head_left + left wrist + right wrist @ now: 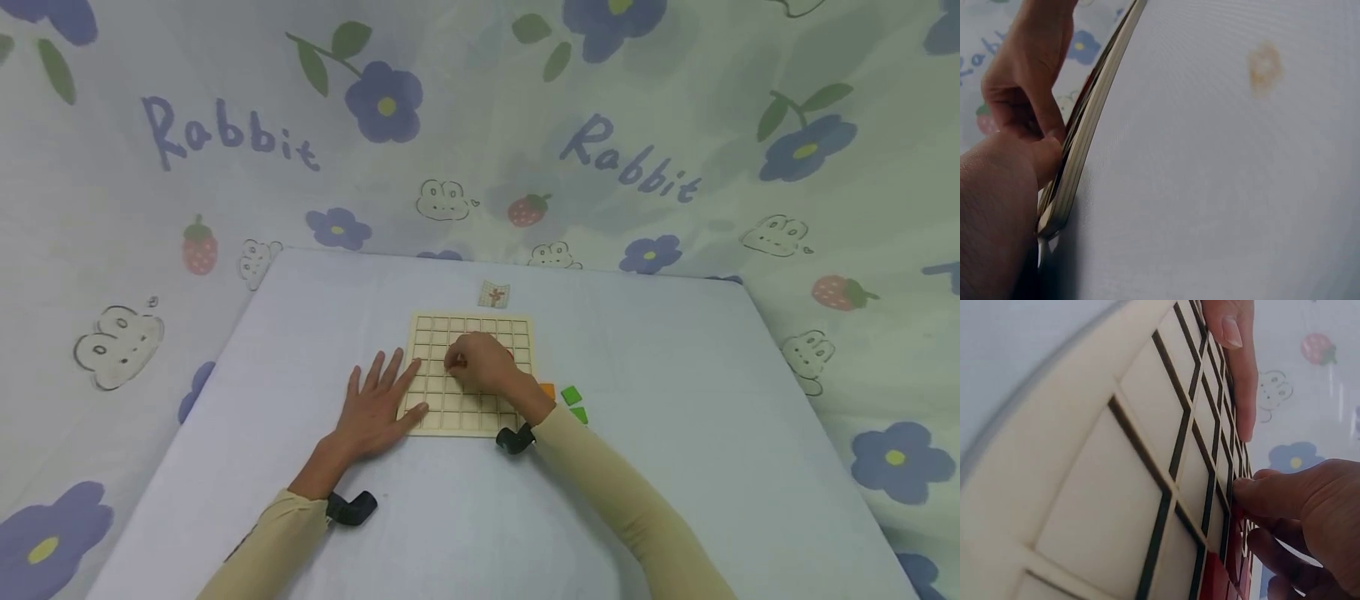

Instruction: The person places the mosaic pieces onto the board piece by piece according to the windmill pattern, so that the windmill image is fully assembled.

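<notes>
A pale wooden grid board (442, 422) lies on the white table, with red square tiles (1213, 578) in some of its cells. My left hand (375, 412) is spread flat at the board's left side, thumb and fingertips over its edge. Above the middle cells, my right hand (483, 362) has its fingers curled down. Its thumb and fingers pinch a red tile (1235, 515) at the grid in the right wrist view, mostly hidden by the fingertips. The right hand and wrist cover part of the board in the head view.
Beyond the board lies a small pattern card (494, 294) showing a red figure on a grid. Right of the board are an orange tile (548, 390) and two green tiles (572, 395), partly behind the right wrist. A printed curtain (480, 150) hangs behind the table.
</notes>
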Tool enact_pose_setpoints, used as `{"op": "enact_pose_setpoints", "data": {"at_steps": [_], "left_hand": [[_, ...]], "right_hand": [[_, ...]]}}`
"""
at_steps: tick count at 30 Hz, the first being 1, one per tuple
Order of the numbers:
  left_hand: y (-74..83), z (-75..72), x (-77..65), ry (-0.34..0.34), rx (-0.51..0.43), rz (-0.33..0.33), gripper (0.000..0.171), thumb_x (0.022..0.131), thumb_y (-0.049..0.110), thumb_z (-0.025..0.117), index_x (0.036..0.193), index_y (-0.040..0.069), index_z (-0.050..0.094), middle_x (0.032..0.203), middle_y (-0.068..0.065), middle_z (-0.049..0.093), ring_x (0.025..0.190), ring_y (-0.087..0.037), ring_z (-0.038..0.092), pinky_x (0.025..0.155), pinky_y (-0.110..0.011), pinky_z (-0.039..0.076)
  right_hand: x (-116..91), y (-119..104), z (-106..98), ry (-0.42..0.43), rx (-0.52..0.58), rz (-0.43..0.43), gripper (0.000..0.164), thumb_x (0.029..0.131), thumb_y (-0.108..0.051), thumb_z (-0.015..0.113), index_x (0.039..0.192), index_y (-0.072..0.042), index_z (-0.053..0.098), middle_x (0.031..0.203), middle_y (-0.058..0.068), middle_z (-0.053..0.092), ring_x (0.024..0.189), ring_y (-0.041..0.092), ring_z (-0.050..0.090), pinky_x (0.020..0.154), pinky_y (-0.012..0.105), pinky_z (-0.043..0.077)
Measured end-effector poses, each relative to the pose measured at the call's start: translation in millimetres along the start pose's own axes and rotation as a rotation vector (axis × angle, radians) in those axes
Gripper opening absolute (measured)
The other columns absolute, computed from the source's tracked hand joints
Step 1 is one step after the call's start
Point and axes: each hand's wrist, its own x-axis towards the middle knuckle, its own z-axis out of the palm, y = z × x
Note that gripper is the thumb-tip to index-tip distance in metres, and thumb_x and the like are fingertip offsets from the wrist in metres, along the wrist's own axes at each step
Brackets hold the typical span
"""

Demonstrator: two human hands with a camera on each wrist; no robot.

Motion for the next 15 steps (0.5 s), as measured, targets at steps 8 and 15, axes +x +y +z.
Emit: {"op": "enact_pose_setpoints", "data": {"at_steps": [8,15], "left_hand": [[3.6,-2.7,0.6,0.014,0.005,-0.002,0.077,0.097,0.061,0.044,0.158,0.018,0.025,0.163,-0.014,0.012,0.148,-0.039,0.003,0.110,-0.065,0.001],[4.3,-4.7,-0.8,0.003,0.020,-0.022,0.078,0.096,0.062,0.044,0.158,0.018,0.025,0.163,-0.015,0.013,0.148,-0.039,0.003,0.110,-0.064,0.001]], "right_hand": [[-8,5,3,0.093,-0.032,0.028,0.004,0.087,-0.021,0.077,0.089,-0.018,0.079,0.085,-0.010,0.066,0.073,0.007,0.053,0.073,0.027,0.044],[-30,16,-16,0.155,0.073,0.013,0.009,0.089,-0.017,0.075,0.097,-0.012,0.078,0.092,-0.003,0.069,0.082,0.014,0.058,0.076,0.033,0.047]]}}
